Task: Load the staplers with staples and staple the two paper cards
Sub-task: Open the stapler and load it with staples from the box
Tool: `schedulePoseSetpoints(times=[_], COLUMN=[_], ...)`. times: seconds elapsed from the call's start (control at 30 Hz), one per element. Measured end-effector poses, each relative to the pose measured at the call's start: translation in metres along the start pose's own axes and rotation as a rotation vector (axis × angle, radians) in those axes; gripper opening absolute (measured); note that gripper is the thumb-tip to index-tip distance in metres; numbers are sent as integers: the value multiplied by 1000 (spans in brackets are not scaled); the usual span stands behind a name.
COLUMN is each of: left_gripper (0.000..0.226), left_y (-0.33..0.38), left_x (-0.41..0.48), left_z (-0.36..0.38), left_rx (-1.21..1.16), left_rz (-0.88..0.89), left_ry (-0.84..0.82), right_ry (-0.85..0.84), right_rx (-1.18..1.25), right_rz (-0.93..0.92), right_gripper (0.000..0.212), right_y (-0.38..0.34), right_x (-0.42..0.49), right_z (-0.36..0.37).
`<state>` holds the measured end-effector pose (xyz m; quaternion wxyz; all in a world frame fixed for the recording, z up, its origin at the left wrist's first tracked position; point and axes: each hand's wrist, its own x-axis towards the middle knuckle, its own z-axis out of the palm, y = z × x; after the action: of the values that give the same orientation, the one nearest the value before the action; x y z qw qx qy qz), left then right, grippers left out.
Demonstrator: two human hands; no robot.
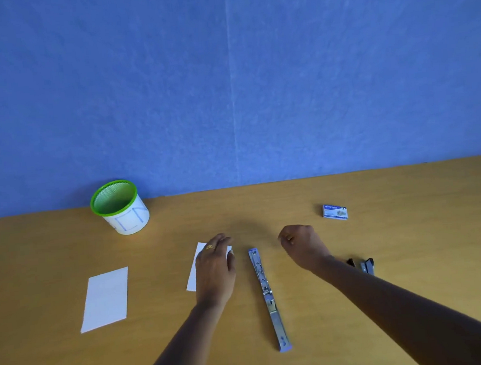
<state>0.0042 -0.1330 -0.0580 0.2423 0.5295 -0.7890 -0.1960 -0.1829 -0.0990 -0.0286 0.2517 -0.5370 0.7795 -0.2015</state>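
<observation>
A metal stapler [268,296] lies unfolded flat and long on the wooden table between my arms. My left hand [214,270] rests palm down on a white paper card [193,268], covering most of it. A second white card [106,299] lies further left. My right hand [302,246] hovers to the right of the stapler's far end with fingers curled in; whether it holds anything is hidden. A small dark stapler [366,265] lies behind my right forearm, partly hidden. A blue-and-white staple box [335,211] sits at the back right.
A white mesh cup with a green rim [120,207] stands at the back left, near the blue wall. The wooden table [409,226] stretches wide to the right.
</observation>
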Motion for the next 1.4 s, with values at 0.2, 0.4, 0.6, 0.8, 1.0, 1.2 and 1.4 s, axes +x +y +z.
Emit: schedulePoseSetpoints(times=[0.2,0.4,0.6,0.8,1.0,1.2,1.4], left_gripper=[34,33,33,30,23,16,14], left_y=[11,12,14,20,31,45,64], left_x=[2,-2,-4,-10,-22,-35,-49], left_z=[8,10,10,8,-2,-8,-20], left_rx=[61,71,91,25,-86,-162,-733], left_rz=[1,-18,-9,-24,-26,-215,-592], left_ry=[-52,-55,-74,-81,-39,36,19], right_ry=[173,77,4,67,62,86,151], right_rx=[-166,-393,-431,-518,-425,-19,326], right_rz=[91,199,249,93,4,-32,-24], right_gripper=[30,53,60,44,39,41,42], right_y=[37,64,72,66,44,11,-7], right_x=[21,33,33,18,-8,-42,-73], right_z=[-23,-38,-37,-28,-10,-3,1])
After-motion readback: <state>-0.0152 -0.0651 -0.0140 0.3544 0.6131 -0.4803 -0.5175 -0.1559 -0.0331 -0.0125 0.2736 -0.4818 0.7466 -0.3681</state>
